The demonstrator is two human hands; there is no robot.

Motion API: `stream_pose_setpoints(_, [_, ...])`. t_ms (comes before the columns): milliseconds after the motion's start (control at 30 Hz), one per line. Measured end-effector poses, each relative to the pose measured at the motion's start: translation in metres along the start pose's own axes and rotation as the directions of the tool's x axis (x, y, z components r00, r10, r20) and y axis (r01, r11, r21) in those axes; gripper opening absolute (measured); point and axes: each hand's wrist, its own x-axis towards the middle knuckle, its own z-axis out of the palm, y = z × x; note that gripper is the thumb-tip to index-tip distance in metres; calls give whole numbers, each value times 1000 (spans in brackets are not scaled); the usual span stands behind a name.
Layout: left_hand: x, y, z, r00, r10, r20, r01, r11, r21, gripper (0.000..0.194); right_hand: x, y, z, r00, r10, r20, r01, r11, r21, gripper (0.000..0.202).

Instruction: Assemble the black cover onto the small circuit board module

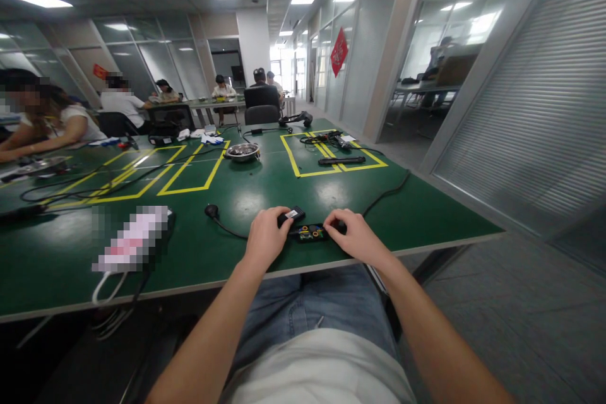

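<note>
An opened black power adapter [311, 233] lies near the table's front edge, its circuit board and round coils facing up. My left hand [266, 235] grips a black cover with a white label [295, 213], thumb on top, just beyond the adapter's left end. At the other end, my right hand [348, 233] pinches the adapter's edge with thumb and forefinger; the exact contact is partly hidden. A black plug [212, 211] lies to the left, its cord running under my left hand. Another black cable [388, 191] leads away from behind my right hand.
On the green table [449, 218] stands a steel bowl [243, 151]. Farther right, a black bar-shaped piece [341, 160] and a pile of cables and parts [329, 139] lie around yellow tape outlines. A blurred pale object with a loop [135, 240] lies left. Other people sit beyond.
</note>
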Motion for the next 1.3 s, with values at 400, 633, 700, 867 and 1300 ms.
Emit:
stream_pose_setpoints(400, [-10,8,-6,914,363,183,-314,916,-249,22,1,3,2,999,48,15,-49,979,198,29])
stream_pose_setpoints(633, [-12,9,-8,916,357,181,-313,921,-233,21,-1,1,0,998,48,32,-53,984,173,33])
stream_pose_setpoints(700, [-11,10,-9,913,364,185,-321,920,-223,21,-1,1,0,999,45,29,-49,986,161,33])
stream_pose_setpoints(867, [-10,9,-8,909,371,189,-321,914,-249,19,1,2,0,998,47,39,-52,987,151,35])
stream_pose_setpoints(1300, [-6,9,-5,984,172,36,-171,985,-29,13,0,-6,-4,996,28,89,-36,996,85,7])
